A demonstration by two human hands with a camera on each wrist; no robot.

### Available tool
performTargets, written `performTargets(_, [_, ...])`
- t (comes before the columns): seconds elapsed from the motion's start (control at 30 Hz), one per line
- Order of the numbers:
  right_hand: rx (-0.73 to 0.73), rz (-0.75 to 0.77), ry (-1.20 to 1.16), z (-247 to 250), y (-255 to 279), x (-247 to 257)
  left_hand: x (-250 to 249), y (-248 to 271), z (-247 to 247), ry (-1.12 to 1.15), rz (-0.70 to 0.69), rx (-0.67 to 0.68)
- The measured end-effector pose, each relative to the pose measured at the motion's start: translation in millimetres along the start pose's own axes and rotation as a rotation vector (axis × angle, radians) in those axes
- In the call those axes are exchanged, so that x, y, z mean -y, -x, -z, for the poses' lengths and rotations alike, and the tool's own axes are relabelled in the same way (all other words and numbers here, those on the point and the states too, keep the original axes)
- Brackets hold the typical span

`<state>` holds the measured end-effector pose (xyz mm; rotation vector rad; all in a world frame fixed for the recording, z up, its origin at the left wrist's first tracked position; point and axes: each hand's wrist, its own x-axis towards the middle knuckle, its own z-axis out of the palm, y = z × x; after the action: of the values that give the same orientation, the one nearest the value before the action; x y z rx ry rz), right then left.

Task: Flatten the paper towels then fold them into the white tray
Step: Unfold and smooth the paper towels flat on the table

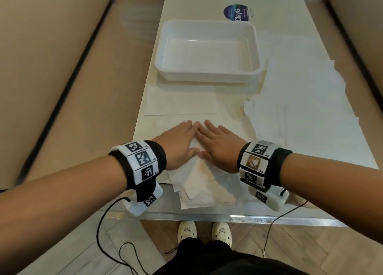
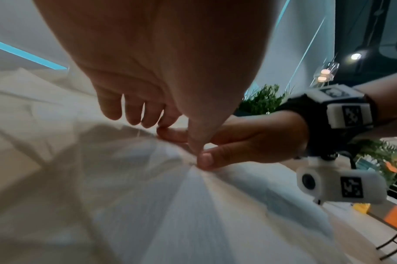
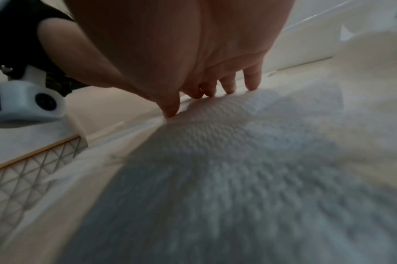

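Note:
A crumpled white paper towel lies at the near edge of the table, part of it hanging over the edge. My left hand and right hand press flat on it side by side, fingers straight, thumbs and forefingers touching. In the left wrist view my left hand rests on the towel with my right hand beside it. The right wrist view shows my right hand on the embossed towel. The empty white tray stands beyond the hands.
Flat paper towels lie between the hands and the tray. More rumpled towels cover the table's right side. A round dark sticker sits beyond the tray. Beige benches flank the narrow table.

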<state>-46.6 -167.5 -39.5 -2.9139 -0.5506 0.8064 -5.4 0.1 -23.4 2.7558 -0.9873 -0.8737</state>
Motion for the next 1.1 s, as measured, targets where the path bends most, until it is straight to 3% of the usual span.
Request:
performTargets(0.2, [0.006, -0.031, 0.017, -9, 13, -17, 13, 6, -18, -0.14, 0.014, 0.087])
performTargets(0.57, [0.093, -0.136, -0.065, -5, 48, -47, 41, 36, -8, -0.12, 0.085, 0.143])
performTargets(0.73, [-0.018, -0.045, -0.122, 13, 24, -24, 9, 18, 9, -0.038, -0.029, 0.013])
performTargets(0.87, [0.03, -0.052, -0.056, 6, 7, -11, -7, -1, 1, -0.062, -0.051, 0.107])
performTargets(1.1, [0.08, -0.058, -0.02, -2, 30, -39, 19, 15, -8, -0.104, -0.038, 0.145])
